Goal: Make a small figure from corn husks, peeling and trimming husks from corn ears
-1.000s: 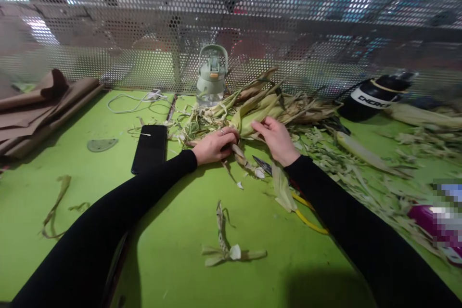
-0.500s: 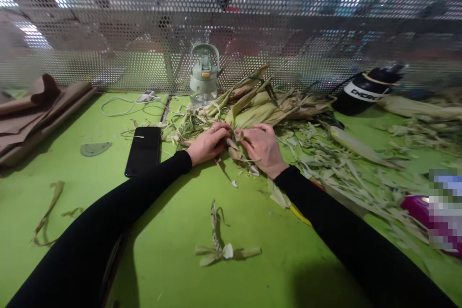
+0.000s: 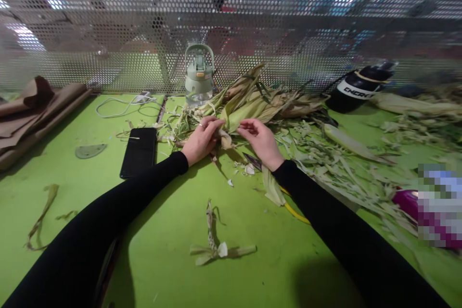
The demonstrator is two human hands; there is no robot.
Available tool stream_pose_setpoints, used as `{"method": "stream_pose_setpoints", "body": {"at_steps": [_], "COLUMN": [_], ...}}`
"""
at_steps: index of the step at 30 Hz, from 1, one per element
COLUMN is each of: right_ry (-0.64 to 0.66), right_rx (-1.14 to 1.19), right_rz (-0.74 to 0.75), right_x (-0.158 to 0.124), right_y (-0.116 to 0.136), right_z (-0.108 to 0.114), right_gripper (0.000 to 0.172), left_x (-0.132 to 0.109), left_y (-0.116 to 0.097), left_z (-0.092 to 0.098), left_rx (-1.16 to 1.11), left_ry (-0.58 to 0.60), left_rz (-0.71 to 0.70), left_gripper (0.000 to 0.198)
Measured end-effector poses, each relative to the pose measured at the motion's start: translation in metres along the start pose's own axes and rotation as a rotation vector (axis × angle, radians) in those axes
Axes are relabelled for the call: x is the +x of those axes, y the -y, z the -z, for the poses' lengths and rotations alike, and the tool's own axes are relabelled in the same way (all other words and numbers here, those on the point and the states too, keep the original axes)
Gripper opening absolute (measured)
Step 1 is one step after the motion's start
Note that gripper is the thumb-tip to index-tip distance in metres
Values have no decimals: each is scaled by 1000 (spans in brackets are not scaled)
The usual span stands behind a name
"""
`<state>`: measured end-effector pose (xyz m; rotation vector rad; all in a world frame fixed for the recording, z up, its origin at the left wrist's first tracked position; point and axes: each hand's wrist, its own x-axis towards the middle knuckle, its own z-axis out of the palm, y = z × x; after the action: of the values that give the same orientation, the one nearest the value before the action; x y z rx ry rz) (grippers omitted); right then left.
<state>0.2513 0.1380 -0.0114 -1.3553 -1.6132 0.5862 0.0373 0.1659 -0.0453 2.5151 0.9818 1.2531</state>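
Near the middle of the table, my left hand (image 3: 202, 140), with a ring on one finger, is closed on a small piece of dried corn husk (image 3: 226, 140). A thin husk strip dangles below it. My right hand (image 3: 262, 143) is a little to the right, thumb and fingers pinched together; whatever lies between the fingertips is too small to make out. Just beyond both hands is a pile of green and brown corn husks (image 3: 249, 108). Scissor blades (image 3: 252, 160) poke out beneath my right hand, and the yellow handle (image 3: 296, 215) shows beside the sleeve.
A braided husk piece with a crosspiece (image 3: 212, 251) lies in front. To the left are a black phone (image 3: 138, 154), a green half-round disc (image 3: 91, 151) and brown paper (image 3: 43, 115). A clear bottle (image 3: 199, 79) and a black bottle (image 3: 355, 89) stand behind; husk shreds (image 3: 346, 173) cover the right.
My right hand has moved apart from my left, uncovering the scissor blades. The left hand still grips the husk piece. The whole view has shifted slightly.
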Motion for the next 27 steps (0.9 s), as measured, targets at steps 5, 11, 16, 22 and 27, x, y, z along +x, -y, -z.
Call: {"method": "stream_pose_setpoints", "body": {"at_steps": [5, 11, 16, 22, 27], "right_ry": [-89, -79, -81, -74, -100], "right_rx": [-124, -395, -512, -533, -387], "right_rz": [18, 50, -6, -83, -155], "right_x": [0, 4, 5, 5, 5], "right_y": [1, 5, 10, 17, 18], "right_z": [-3, 7, 13, 23, 33], "right_gripper": [43, 47, 49, 54, 52], "left_x": [-2, -4, -2, -1, -1], "left_y": [0, -8, -12, -17, -18], "left_z": [-5, -6, -2, -1, 0], "left_rx": [82, 225, 323, 404, 430], "left_ry": [40, 148, 245, 315, 301], "left_rz": [21, -129, -223, -337, -387], "left_gripper": [45, 31, 24, 22, 24]}}
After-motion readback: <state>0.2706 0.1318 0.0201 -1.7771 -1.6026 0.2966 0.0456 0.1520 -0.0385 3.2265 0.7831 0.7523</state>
